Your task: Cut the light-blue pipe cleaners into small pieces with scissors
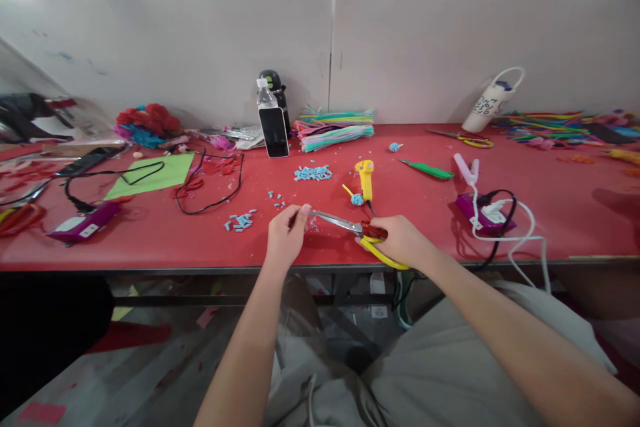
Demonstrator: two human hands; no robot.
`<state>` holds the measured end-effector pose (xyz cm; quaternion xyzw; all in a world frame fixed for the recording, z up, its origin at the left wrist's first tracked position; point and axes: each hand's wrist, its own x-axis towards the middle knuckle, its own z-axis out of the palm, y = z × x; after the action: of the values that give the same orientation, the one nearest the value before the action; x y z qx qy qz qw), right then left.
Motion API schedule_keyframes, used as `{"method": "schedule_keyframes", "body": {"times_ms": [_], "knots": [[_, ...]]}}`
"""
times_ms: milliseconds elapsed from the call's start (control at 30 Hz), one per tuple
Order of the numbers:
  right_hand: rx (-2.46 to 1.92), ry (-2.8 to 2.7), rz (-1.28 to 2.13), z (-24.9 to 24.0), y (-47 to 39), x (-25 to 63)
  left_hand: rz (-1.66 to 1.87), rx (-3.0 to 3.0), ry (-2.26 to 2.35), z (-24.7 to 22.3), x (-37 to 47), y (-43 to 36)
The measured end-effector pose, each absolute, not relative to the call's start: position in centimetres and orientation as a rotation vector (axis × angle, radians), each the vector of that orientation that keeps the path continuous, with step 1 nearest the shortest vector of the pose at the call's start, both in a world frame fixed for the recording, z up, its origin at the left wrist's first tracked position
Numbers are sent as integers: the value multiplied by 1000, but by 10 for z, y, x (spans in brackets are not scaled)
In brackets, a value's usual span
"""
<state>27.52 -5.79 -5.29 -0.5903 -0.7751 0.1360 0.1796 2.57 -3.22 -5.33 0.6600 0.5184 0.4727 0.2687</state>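
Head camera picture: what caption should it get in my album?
The right hand holds scissors near the left hand, with little blue pieces on a red table.

1. Left forearm rises from bottom center-left; left hand is at frame center, thumb and fingertips pinched.
2. Right forearm extends from the lower right corner; right hand is closed, directed left.

Yellow-and-red-handled scissors lie across our right hand, blades pointing left. Our left hand meets their tips.
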Motion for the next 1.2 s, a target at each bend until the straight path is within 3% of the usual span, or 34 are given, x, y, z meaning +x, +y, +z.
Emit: {"method": "schedule_keyframes", "body": {"times_ms": [1200], "knots": [[-1695, -2185, 442, -48, -59, 274, 1279, 1753, 1411, -55, 26, -31]]}}
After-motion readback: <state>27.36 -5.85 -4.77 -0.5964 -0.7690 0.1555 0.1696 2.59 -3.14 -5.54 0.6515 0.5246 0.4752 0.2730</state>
